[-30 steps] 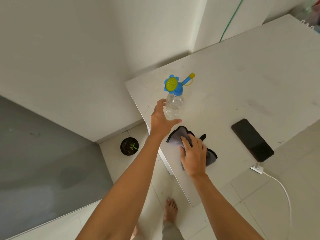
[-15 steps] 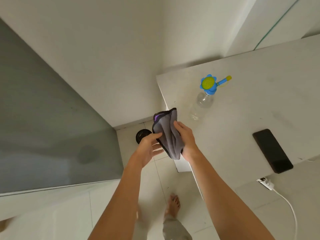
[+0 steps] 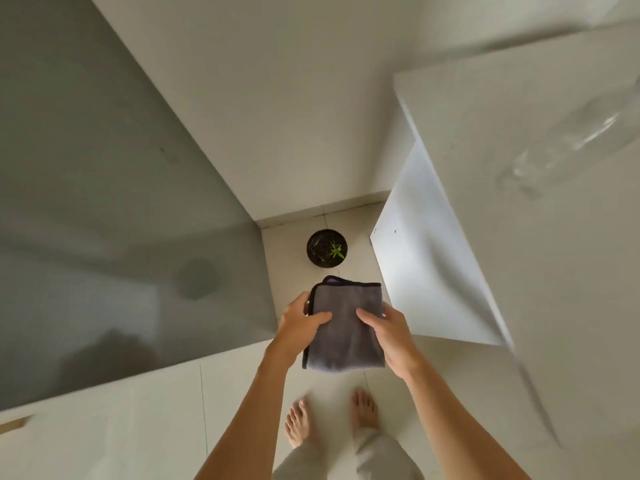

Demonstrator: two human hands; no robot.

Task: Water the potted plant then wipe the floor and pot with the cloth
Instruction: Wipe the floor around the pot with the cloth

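I hold a folded grey cloth (image 3: 346, 327) with dark edging flat between both hands, above the floor. My left hand (image 3: 299, 325) grips its left edge and my right hand (image 3: 389, 332) grips its right edge, thumbs on top. A small black pot (image 3: 326, 248) with dark soil and one little green plant stands on the tiled floor just beyond the cloth, in the corner by the wall. The clear water bottle (image 3: 575, 143) shows as a blur on the white table (image 3: 519, 237) at the right.
The white table's side panel (image 3: 426, 271) stands right of the pot and close to my right hand. A grey wall panel (image 3: 104, 202) runs along the left. My bare feet (image 3: 329, 417) stand on the pale floor tiles below the cloth.
The cloth went from lying on the table under my right hand to being held folded in both hands. My view swung left and down toward the pot; the bottle stayed on the table.
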